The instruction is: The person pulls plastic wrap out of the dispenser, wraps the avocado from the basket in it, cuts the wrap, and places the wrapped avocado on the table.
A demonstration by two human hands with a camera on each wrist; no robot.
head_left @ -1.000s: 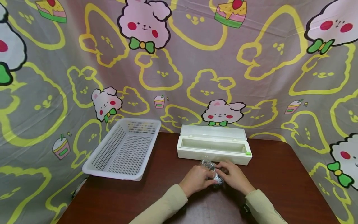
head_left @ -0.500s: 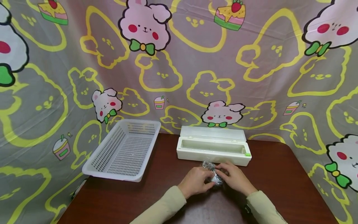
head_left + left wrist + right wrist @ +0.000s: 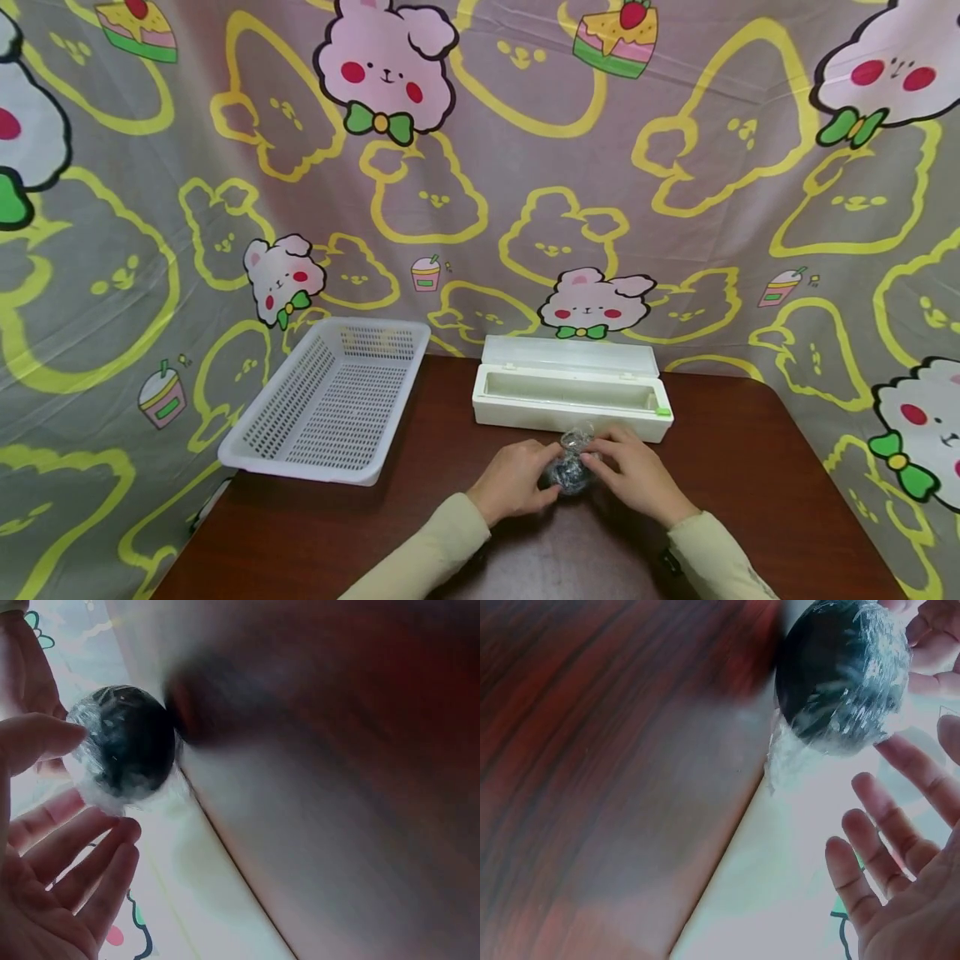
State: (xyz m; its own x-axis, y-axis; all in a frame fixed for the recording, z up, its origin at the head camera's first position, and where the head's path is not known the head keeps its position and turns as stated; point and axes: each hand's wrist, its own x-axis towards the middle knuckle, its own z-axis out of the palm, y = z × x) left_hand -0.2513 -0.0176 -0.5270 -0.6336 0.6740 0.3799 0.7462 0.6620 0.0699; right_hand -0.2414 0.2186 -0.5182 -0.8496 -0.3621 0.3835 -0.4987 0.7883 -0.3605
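A dark round object wrapped in crinkled cling film sits on the table between both hands; what is inside cannot be made out. A loose tuft of film stands up at its far side. My left hand is at its left, and in the left wrist view the thumb touches the film while the other fingers lie fairly straight below. On the other side is my right hand. In the right wrist view its index finger reaches the film's edge, and the remaining fingers are extended and apart.
Behind the hands stands a long cream cling-film dispenser box with its clear lid raised. A white perforated basket is at the left of the dark wooden table. A patterned cloth hangs behind.
The wrapped round object has turned, its dark side now showing and the film tuft rising at the back. My left hand has drawn slightly left and its fingers have loosened.
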